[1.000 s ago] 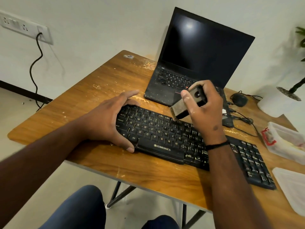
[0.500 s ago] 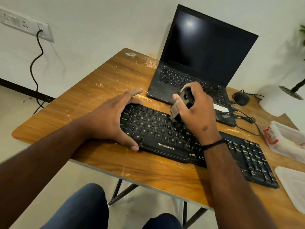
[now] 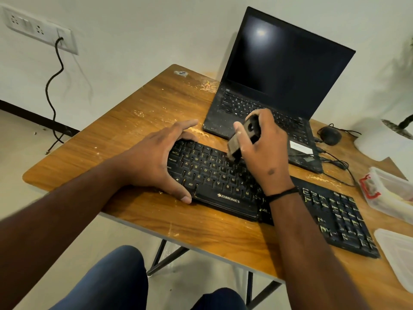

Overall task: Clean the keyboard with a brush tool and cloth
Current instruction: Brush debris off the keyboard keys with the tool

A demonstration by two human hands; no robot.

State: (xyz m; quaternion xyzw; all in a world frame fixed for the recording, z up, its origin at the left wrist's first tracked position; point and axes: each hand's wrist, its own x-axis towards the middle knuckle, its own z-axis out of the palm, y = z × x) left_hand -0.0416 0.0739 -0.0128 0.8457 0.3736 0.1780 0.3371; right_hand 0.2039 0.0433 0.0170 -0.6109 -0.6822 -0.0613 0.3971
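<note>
At the right edge of the wooden table [image 3: 138, 222] sits a clear plastic container [image 3: 388, 193] with a red clasp; pale contents show through its wall, though what they are cannot be told. Nearer the person lies a flat translucent lid [image 3: 397, 256], partly cut off by the frame. The tabletop is a glossy wood-grain surface with rounded corners, worn and speckled with pale crumbs. A black keyboard [image 3: 223, 186], matte and rectangular with "ZEBRONICS" printed on its front strip, lies across the table. The left hand [image 3: 154, 162] spans its left end, fingers straight along the far edge and thumb pressed on the near edge. The right hand [image 3: 266, 153] has its grip wrapped round a blocky dark brush tool [image 3: 243, 139], tilted with its bristle end down on the upper key rows. Behind stands an open, dusty black laptop [image 3: 279, 70], with a rounded black mouse [image 3: 329, 135] beside it.
</note>
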